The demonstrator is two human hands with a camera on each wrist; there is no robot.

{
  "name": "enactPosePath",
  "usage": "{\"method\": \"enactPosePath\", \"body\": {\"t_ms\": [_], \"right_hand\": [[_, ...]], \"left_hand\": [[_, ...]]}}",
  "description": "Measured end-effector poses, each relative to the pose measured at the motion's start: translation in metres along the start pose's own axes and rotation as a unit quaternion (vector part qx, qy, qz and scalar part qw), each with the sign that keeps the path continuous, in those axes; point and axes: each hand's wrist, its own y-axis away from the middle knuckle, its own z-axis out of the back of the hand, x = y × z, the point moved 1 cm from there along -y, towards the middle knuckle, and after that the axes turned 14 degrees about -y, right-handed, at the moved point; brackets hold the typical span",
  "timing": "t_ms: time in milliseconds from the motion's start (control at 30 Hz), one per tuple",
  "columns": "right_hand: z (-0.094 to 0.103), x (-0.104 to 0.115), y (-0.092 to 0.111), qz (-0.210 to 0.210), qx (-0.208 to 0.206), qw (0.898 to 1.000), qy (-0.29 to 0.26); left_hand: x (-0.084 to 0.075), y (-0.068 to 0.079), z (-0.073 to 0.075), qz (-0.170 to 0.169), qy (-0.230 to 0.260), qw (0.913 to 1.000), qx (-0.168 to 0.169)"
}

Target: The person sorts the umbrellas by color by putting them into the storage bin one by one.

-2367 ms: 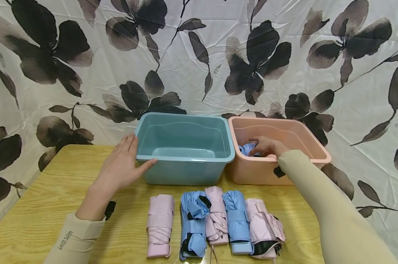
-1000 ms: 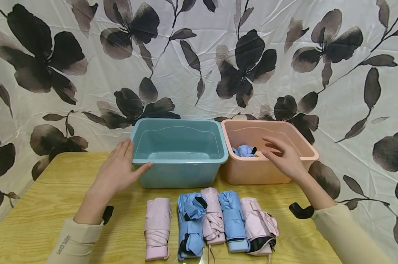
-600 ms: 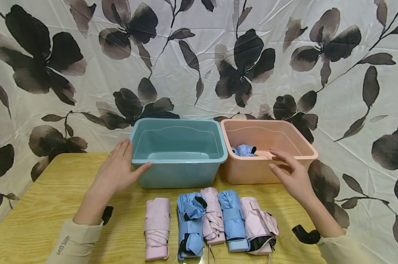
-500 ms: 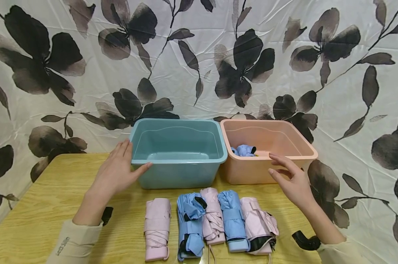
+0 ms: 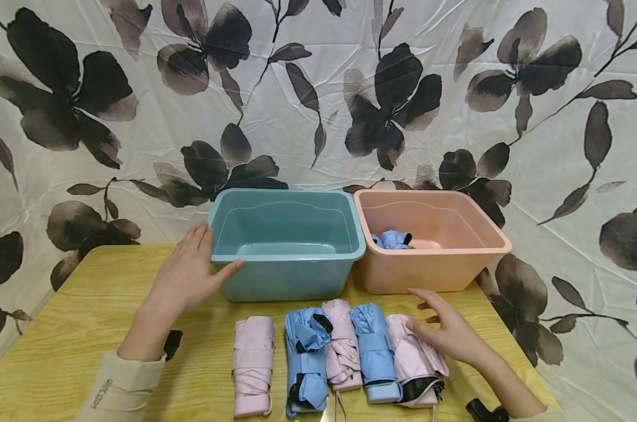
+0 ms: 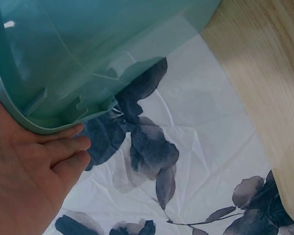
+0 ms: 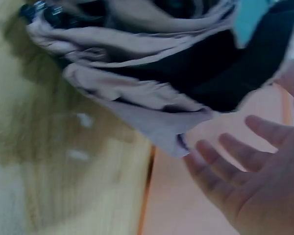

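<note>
My left hand (image 5: 183,278) rests against the left end of the teal plastic bin (image 5: 292,278), fingers straight along its rim and thumb at the front corner. In the left wrist view, those fingertips (image 6: 76,142) lie at the bin's rim. My right hand (image 5: 450,331) is over the rightmost pink folded umbrella (image 5: 410,357), thumb close to its upper part and fingers spread. The right wrist view shows this umbrella's loose pink and black canopy (image 7: 186,78) beside the spread fingers. Leftward from it lie a blue umbrella (image 5: 376,357), a pink one (image 5: 342,351), another blue (image 5: 310,366) and another pink (image 5: 253,363).
A peach bin (image 5: 434,272) stands right against the teal one, with a blue folded umbrella (image 5: 395,239) inside at its left. The wooden table (image 5: 75,328) ends at a floral cloth backdrop (image 5: 318,94) behind the bins.
My right hand has left the peach bin, where it was reaching inside, and moved down to the rightmost pink umbrella. My left hand has stayed at the teal bin.
</note>
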Motion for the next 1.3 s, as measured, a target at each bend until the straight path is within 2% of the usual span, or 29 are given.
{"method": "enactPosePath", "body": {"t_ms": [200, 367, 467, 700, 900, 1100, 1300], "right_hand": [[-0.003, -0.012, -0.002, -0.064, 0.076, 0.995, 0.013], [-0.005, -0.019, -0.003, -0.071, 0.121, 0.99, 0.03], [-0.007, -0.02, -0.003, -0.077, 0.135, 0.988, 0.022], [-0.01, -0.022, -0.005, -0.095, 0.134, 0.986, 0.039], [-0.014, -0.023, -0.009, -0.103, 0.115, 0.988, 0.006], [-0.014, -0.025, -0.006, -0.145, 0.087, 0.984, -0.063], [-0.008, -0.028, 0.002, -0.174, 0.068, 0.97, -0.155]], "left_hand": [[0.0, 0.0, 0.0, 0.001, -0.001, 1.0, -0.001], [-0.001, 0.0, 0.0, 0.003, -0.001, 1.0, 0.0], [-0.002, -0.001, 0.001, 0.003, 0.001, 1.0, 0.0], [-0.002, -0.001, 0.0, 0.004, -0.001, 1.0, 0.0], [-0.001, -0.001, 0.0, 0.006, 0.0, 1.0, 0.0], [-0.001, 0.0, -0.001, 0.004, -0.001, 1.0, 0.002], [-0.001, 0.0, 0.0, 0.007, 0.0, 1.0, 0.004]]}}
